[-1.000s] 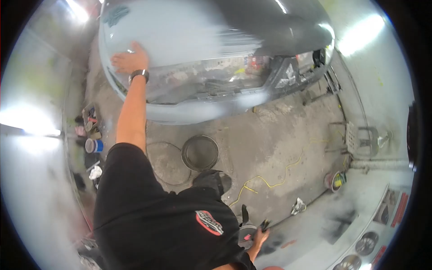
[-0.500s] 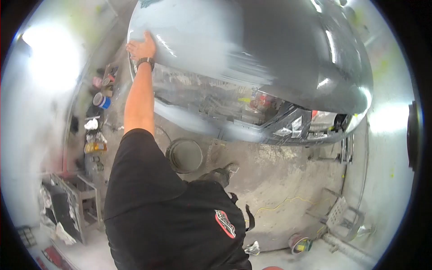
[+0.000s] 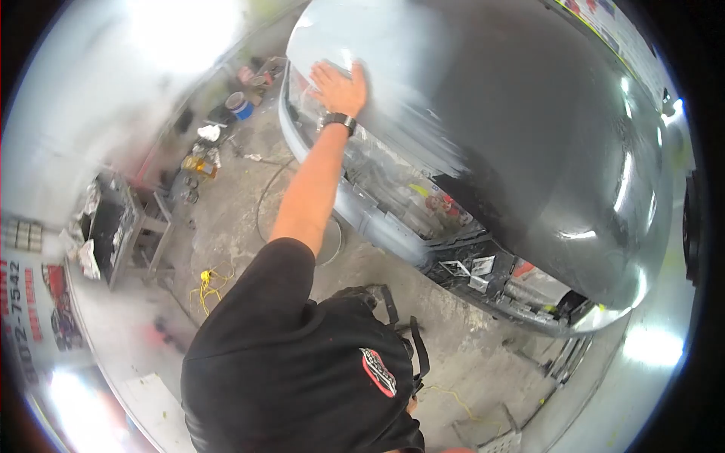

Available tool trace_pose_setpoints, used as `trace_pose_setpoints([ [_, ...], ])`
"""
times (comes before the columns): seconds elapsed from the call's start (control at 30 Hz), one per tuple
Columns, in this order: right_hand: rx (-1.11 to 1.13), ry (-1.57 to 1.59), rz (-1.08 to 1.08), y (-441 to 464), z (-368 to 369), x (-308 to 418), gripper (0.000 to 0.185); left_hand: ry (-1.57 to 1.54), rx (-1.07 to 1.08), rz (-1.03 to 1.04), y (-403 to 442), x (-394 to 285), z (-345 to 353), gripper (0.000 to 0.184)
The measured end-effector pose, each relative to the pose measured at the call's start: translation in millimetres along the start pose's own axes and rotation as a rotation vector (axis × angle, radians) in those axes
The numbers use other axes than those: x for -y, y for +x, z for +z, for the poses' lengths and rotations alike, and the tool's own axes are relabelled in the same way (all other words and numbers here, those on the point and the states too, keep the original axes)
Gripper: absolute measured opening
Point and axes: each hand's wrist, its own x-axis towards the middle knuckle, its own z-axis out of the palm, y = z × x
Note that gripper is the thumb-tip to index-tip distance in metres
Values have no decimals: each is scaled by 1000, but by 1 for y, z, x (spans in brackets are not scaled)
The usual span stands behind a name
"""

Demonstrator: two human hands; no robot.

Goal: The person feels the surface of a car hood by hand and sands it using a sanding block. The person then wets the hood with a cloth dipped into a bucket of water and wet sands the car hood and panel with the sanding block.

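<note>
My left hand (image 3: 338,89), with a dark watch on the wrist, lies flat with fingers spread on the front edge of a car hood (image 3: 529,98). The hood is light grey under and around the hand and dark grey across the rest. Below its edge shows the open front end (image 3: 408,189), with a light grey bumper (image 3: 377,226) along it. A small patch of skin at the lower edge of my black shirt seems to be my right hand (image 3: 411,405); its fingers are hidden by the shirt and dark straps.
A bucket (image 3: 330,243) stands on the floor, partly behind my arm. A blue can (image 3: 239,106) and other containers line the left wall. A worn wooden stand (image 3: 143,226) is at left, with a yellow cord (image 3: 208,287) near it. Metal bars (image 3: 570,361) lie at right.
My left hand has slid across the hood toward its middle, still flat. The view has turned, so the car appears tilted and farther right. The patch of skin by the shirt has come into view.
</note>
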Motion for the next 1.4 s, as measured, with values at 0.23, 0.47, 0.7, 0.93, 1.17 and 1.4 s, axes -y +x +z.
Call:
trace_pose_setpoints([
  [0.23, 126, -210, -56, 95, -79, 63, 66, -20, -52, 5, -118, -55, 6, 101],
  [0.47, 216, -440, -124, 193, -149, 113, 70, 19, -48, -35, -217, -110, 16, 100],
  [0.7, 270, -365, -154, 303, -158, 89, 73, 5, 0, -26, -288, -144, 23, 95],
  [0.93, 337, -291, -115, 352, -119, 63, 69, 107, 86, 94, -319, -127, 28, 92],
  [1.17, 414, -156, 30, 331, -118, 77, 73, 476, 90, 724, -311, -70, 13, 59],
  [1.4, 304, -329, -41, 339, -142, 66, 72, 272, 145, 420, -246, -93, 9, 68],
])
